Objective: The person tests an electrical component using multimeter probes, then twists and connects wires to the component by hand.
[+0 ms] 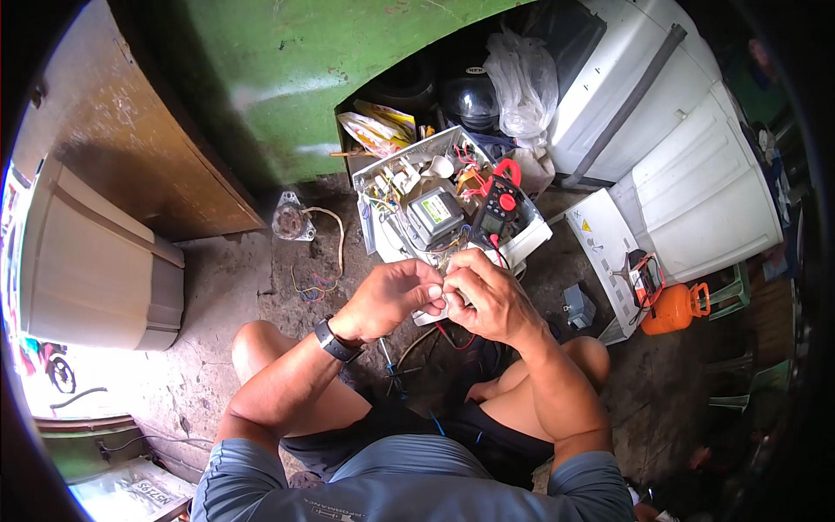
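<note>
My left hand point(394, 298) and my right hand point(489, 298) meet fingertip to fingertip, both closed in a pinch. Whatever lies between the fingers is too small to make out; thin wires run close by. Just beyond them sits a white plastic housing point(541, 237), full of wires and parts. Inside it is a grey box with a label point(437, 217). A black and red clamp meter point(502, 207) rests on the housing's right side, its red lead point(450, 340) hanging below my right hand. A screwdriver point(388, 355) is on the floor below my left wrist.
A round motor point(292, 217) with a cable lies on the floor at left. At right are a white panel point(602, 252), a small grey box point(577, 306) and an orange gas canister point(676, 309). White appliance casings point(696, 174) and a green board point(261, 87) stand around.
</note>
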Tool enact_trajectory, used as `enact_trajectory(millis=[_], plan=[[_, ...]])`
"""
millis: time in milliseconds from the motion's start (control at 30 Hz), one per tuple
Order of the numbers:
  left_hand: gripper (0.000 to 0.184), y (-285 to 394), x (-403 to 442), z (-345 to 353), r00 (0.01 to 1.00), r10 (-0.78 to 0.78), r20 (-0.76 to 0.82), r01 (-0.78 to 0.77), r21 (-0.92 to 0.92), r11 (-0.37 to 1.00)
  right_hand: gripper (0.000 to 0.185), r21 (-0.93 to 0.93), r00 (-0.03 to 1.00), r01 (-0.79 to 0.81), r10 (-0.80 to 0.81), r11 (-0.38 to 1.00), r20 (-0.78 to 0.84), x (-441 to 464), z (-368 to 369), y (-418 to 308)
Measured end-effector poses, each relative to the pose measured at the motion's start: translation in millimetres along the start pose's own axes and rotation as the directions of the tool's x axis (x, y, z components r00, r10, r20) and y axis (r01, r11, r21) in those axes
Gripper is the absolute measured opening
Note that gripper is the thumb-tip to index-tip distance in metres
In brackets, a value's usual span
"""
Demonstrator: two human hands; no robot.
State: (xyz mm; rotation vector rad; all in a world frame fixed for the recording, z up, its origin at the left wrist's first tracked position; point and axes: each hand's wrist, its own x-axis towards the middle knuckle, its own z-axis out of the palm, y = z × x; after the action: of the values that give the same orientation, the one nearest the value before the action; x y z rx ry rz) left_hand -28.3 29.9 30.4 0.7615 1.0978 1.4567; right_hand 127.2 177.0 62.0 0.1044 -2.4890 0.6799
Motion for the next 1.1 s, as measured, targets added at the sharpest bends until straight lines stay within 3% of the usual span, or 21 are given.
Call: enact_trajectory(millis=[400,500,567,600,667,800,867,967,1100], plan=[[0.016,-4,1,-1,0.999,0.009,0.041,-0.011,0.045,0.999,0.018,-0.235,1.0,0.006,-0.007,0.972,-0.004,5,-8,-14],[0.018,-3,0,-1,1.0,-0.001,0.006,0.001,0.022,1.0,0.018,-0.27,0.998,-0.058,0.058,0.961,-0.01,3,-12,-13],[0.018,-1,-1,-2,1.0,-0.006,0.005,0.006,0.017,1.0,0.024,0.049,0.978,-0.21,0.21,0.976,0.01,3,-14,-12],[0.019,1,0,-3,1.0,-0.011,0.004,0.011,0.013,1.0,0.024,0.049,0.978,-0.209,0.209,0.977,0.008,2,-14,-11],[0.019,1,0,-3,1.0,-0.01,0.002,0.01,0.024,1.0,0.017,0.215,0.985,-0.17,0.171,0.962,0.012,1,-13,-7],[0.021,-1,1,-3,1.0,-0.013,0.004,0.013,0.004,1.0,0.011,0.258,0.984,-0.178,0.179,0.949,0.019,-4,-10,1],[0.021,0,0,-3,1.0,-0.015,0.015,0.015,0.013,1.0,0.011,0.119,0.999,-0.044,0.041,0.992,0.023,-2,-11,4],[0.021,-1,0,-4,0.999,-0.022,0.032,0.021,0.014,1.0,0.013,0.073,0.999,0.013,-0.015,0.997,0.035,0,-11,3],[0.018,-5,1,-5,0.996,-0.046,0.072,0.045,0.012,0.999,0.021,-0.054,0.992,-0.027,0.033,0.998,0.118,-2,-10,-7]])
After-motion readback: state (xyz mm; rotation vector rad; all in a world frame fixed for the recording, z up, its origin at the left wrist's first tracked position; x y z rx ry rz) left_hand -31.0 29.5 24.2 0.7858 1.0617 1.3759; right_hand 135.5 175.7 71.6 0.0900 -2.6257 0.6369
